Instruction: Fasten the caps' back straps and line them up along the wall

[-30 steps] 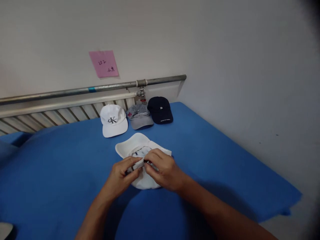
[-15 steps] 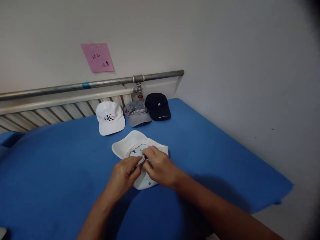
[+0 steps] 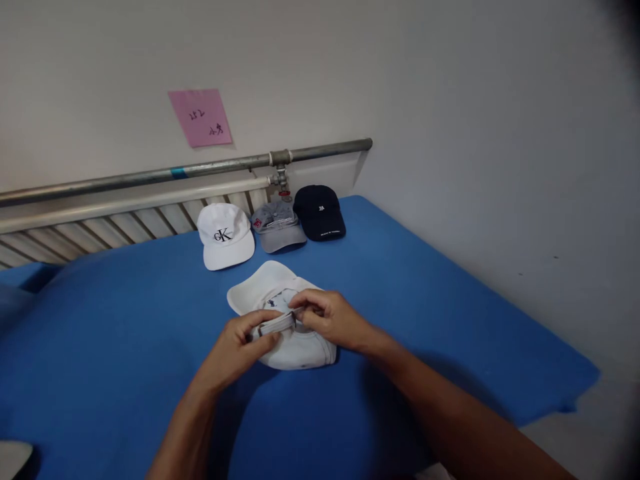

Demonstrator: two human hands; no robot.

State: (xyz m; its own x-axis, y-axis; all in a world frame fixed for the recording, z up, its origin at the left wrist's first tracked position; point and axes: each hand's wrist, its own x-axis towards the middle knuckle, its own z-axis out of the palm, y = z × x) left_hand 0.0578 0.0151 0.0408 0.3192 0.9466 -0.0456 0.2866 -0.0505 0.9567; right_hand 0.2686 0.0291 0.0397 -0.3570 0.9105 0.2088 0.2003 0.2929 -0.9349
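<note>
A white cap (image 3: 260, 283) lies upside down on the blue bed cover (image 3: 125, 320), its brim pointing away from me. Its grey back strap (image 3: 276, 325) runs between my two hands. My left hand (image 3: 235, 347) pinches the left end of the strap, fingers closed. My right hand (image 3: 327, 319) is closed on the strap's right end, over the cap's rear edge. Part of the cap's crown shows below my hands.
Three caps sit in a row near the wall: a white one with black letters (image 3: 225, 235), a grey one (image 3: 278, 227) and a dark navy one (image 3: 320, 213). Behind them run a metal pipe (image 3: 150, 175) and a radiator. A pink note (image 3: 201, 117) hangs on the wall.
Both hands have spread slightly apart along the strap, which now shows stretched between them. The cap's rear has shifted a little under my hands. The view has drifted slightly.
</note>
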